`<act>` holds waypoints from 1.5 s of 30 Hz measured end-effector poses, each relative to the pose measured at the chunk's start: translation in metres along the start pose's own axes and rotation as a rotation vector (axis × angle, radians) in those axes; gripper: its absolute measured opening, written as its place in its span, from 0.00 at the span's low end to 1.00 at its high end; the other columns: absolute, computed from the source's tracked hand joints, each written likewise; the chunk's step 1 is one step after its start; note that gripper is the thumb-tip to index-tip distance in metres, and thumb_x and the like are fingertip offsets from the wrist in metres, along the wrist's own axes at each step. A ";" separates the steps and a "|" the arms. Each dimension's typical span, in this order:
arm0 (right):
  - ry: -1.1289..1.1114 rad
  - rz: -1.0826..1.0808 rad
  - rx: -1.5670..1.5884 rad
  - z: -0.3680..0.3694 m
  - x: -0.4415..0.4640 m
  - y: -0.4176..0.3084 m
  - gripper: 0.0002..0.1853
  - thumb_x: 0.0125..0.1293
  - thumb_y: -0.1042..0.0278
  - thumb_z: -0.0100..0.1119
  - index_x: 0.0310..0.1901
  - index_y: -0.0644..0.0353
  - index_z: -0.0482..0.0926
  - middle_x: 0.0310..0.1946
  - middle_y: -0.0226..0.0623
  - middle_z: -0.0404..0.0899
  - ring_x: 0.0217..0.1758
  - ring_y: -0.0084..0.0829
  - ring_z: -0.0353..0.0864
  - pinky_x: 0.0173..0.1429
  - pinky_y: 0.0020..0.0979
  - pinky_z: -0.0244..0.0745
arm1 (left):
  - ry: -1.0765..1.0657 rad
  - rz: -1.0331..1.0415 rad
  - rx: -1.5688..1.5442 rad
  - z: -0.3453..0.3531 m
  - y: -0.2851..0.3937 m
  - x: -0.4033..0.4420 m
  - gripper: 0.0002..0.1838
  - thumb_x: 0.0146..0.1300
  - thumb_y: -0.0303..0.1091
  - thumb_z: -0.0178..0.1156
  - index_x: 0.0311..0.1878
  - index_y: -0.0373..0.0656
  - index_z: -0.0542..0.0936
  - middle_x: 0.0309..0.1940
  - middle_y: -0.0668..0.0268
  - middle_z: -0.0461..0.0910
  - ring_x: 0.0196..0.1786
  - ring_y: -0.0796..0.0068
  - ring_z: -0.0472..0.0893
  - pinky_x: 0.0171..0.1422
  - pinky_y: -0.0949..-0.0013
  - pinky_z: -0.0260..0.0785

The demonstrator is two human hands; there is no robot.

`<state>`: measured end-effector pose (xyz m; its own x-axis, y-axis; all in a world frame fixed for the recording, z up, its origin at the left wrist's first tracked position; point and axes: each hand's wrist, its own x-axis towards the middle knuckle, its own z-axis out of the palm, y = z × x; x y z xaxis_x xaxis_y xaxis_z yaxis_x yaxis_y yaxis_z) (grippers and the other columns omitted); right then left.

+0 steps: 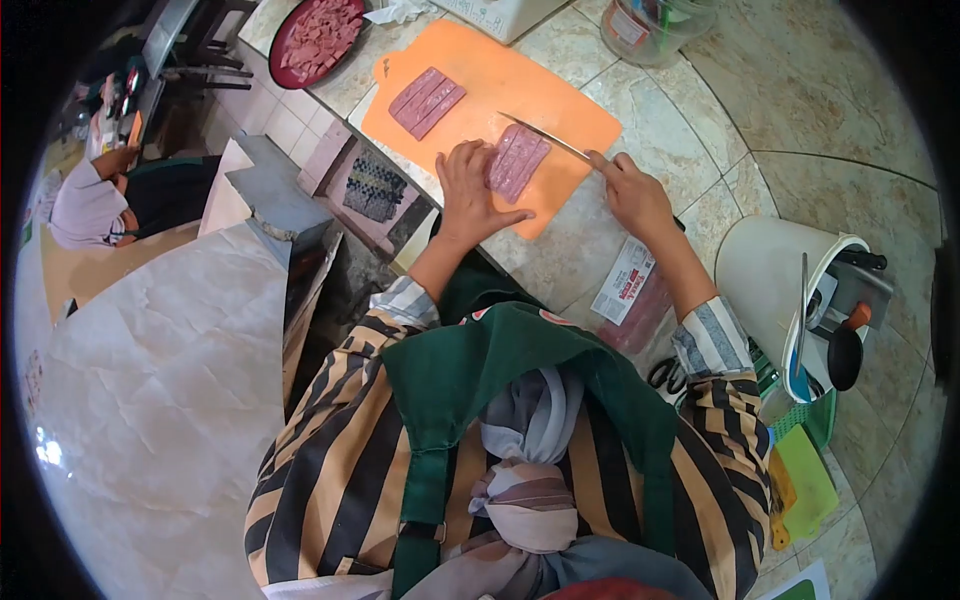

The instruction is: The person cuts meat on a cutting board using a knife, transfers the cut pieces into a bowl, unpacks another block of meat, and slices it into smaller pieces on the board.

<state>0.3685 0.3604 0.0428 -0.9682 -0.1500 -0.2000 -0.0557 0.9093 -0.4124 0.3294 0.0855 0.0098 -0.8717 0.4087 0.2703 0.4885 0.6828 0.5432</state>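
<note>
An orange cutting board (480, 85) lies on the tiled counter. On its right part sits a block of pink meat (519, 165), scored into strips. My left hand (468, 195) rests against the block's left side, fingers apart and thumb stretched out along the near edge. My right hand (634, 195) is closed round the handle end of a knife (545, 134), whose blade lies along the block's far right edge. A second group of meat strips (427, 103) is on the board's left part, touched by neither hand.
A red-rimmed plate of cut meat (318, 40) stands at the back left. Near my right forearm lie a labelled meat package (636, 290) and black scissors (667, 375). A white bucket of utensils (765, 265) is at right. Another person (95, 205) is at far left.
</note>
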 end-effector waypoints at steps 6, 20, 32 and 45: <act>0.025 -0.079 0.074 -0.001 0.002 0.008 0.26 0.64 0.73 0.50 0.65 0.40 0.70 0.37 0.38 0.72 0.32 0.44 0.79 0.35 0.43 0.76 | -0.014 0.144 -0.012 -0.002 -0.027 0.004 0.61 0.28 0.68 0.75 0.66 0.45 0.64 0.62 0.50 0.62 0.69 0.47 0.60 0.70 0.37 0.46; 0.069 -0.040 -0.034 0.001 0.001 0.003 0.26 0.65 0.72 0.50 0.64 0.40 0.71 0.37 0.39 0.73 0.30 0.43 0.80 0.33 0.42 0.77 | -0.190 0.262 0.048 -0.004 -0.043 0.031 0.61 0.28 0.74 0.70 0.68 0.50 0.66 0.66 0.52 0.62 0.72 0.48 0.57 0.69 0.44 0.49; 0.046 -0.068 -0.081 0.004 0.002 -0.010 0.25 0.65 0.72 0.50 0.64 0.43 0.71 0.38 0.39 0.73 0.30 0.43 0.80 0.34 0.42 0.78 | -0.031 -0.006 0.013 0.011 0.009 0.024 0.46 0.46 0.59 0.72 0.63 0.40 0.69 0.60 0.52 0.69 0.64 0.51 0.66 0.66 0.51 0.57; 0.061 -0.069 -0.029 -0.010 0.007 -0.012 0.18 0.67 0.68 0.49 0.58 0.48 0.74 0.37 0.41 0.75 0.31 0.47 0.81 0.35 0.45 0.77 | 0.135 -0.175 -0.024 0.040 0.026 0.028 0.31 0.49 0.38 0.73 0.56 0.40 0.73 0.55 0.54 0.70 0.59 0.51 0.68 0.64 0.54 0.61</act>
<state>0.3597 0.3521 0.0550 -0.9747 -0.1901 -0.1173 -0.1294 0.9085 -0.3973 0.3192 0.1385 -0.0005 -0.9409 0.1997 0.2734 0.3300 0.7209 0.6094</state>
